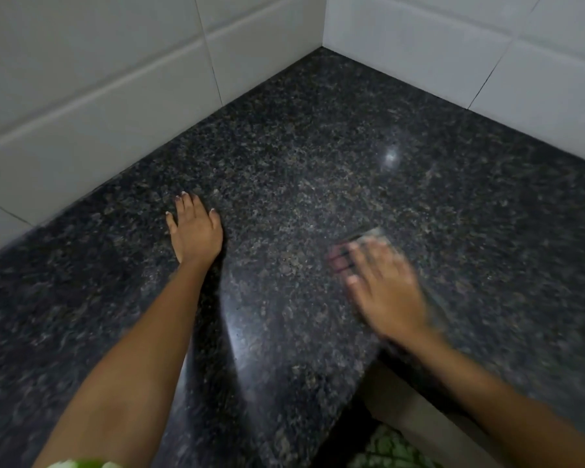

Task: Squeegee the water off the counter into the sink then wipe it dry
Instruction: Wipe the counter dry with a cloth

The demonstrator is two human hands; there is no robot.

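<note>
The dark speckled granite counter [318,157] fills the corner between two white tiled walls. My left hand [195,233] lies flat on the counter near the left wall, fingers apart, holding nothing. My right hand [382,285] is blurred and presses down on a small cloth [374,236], whose grey edge shows past the fingertips, with a pinkish part by the fingers. No squeegee and no sink are in view. The counter shines with a light reflection; I cannot tell whether water lies on it.
White tiled walls [115,79] close the counter on the left and at the back right [487,55]. The counter's front edge runs diagonally at the bottom middle [348,393]. Below it show a pale cabinet face [416,417] and a green patterned mat [389,447].
</note>
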